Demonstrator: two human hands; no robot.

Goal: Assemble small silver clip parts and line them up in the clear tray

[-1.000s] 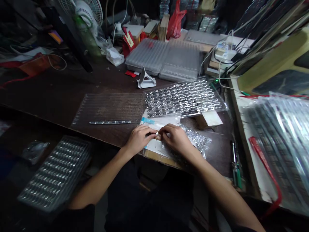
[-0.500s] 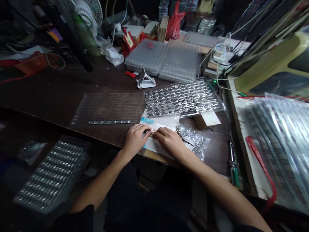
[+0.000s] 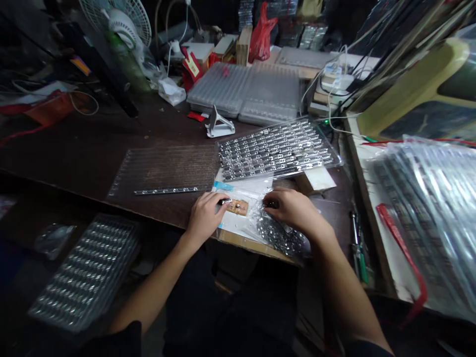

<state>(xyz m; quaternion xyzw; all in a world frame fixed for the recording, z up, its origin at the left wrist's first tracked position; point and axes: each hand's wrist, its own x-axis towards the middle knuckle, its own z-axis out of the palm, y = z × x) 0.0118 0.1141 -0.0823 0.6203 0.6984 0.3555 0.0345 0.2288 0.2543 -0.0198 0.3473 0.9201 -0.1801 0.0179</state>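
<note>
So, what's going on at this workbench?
A person's left hand pinches a small shiny part by a brown block. The right hand is at a heap of loose shiny pieces; whether it grips any is unclear. Beyond, one tray holds rows of strips; the tray to its left holds a single strip.

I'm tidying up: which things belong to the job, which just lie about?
Likely job: small silvery piece in left hand; tan rectangular block; shiny metallic bits by right hand; clear plastic tray with silvery strips.

Likely idle: red plastic bag; white triangular stand.
</note>
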